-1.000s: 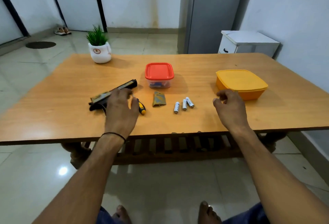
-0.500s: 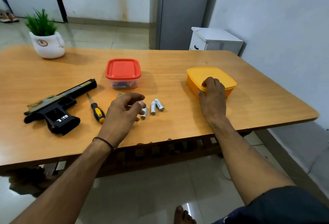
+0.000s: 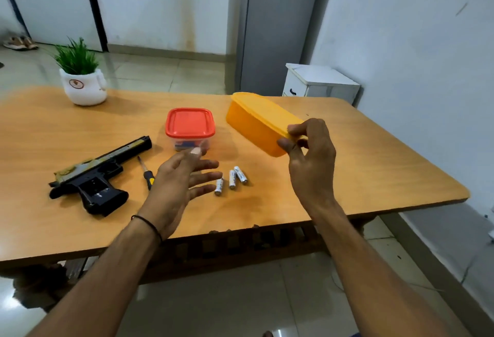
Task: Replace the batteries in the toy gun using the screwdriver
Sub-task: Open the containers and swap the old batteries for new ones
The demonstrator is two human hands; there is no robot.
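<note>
Gun (image 3: 99, 179) lies flat on the left of the tabletop (image 3: 347, 162), grip toward the near edge and muzzle pointing away to the right. Screwdriver (image 3: 145, 173) is just beside it, handle partly hidden behind the left hand (image 3: 176, 184). That hand hovers over the tabletop, palm turned right, fingers (image 3: 208, 164) spread wide and holding nothing. Three batteries (image 3: 232, 180) lie loose and close together just past it, between the two hands. Right hand (image 3: 311, 165) has the yellow box (image 3: 256, 122) up off the tabletop and tilted, thumb and fingers pinching its near corner at the lid's rim. Red box (image 3: 190, 122) sits behind the batteries, lid on. Plant (image 3: 83, 82) stands far left.
</note>
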